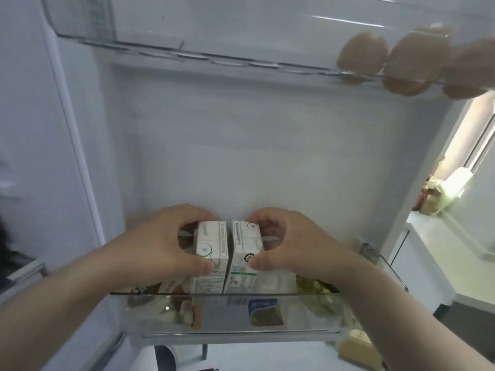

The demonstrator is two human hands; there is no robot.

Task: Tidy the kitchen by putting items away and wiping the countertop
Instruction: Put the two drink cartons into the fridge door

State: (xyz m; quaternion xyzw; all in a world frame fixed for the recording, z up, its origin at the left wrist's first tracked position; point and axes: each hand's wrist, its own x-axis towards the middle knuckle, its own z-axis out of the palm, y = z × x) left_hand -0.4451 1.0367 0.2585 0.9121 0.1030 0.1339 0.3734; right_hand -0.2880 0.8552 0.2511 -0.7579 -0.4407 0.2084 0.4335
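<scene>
Two small white cartons with green print stand side by side in the clear door bin (pixel 267 297) of an open fridge. My left hand (pixel 158 242) grips the left carton (pixel 211 253) from its top, thumb in front and fingers behind. My right hand (pixel 289 247) grips the right carton (pixel 245 253) the same way. The two cartons almost touch in the middle of the bin.
Several brown eggs (pixel 417 57) sit in the upper door bin (pixel 187 53) at the top right. A green leafy item (pixel 318 289) lies in the bin right of the cartons; packets (pixel 265 311) show below. A counter edge (pixel 428 236) and bright doorway are at right.
</scene>
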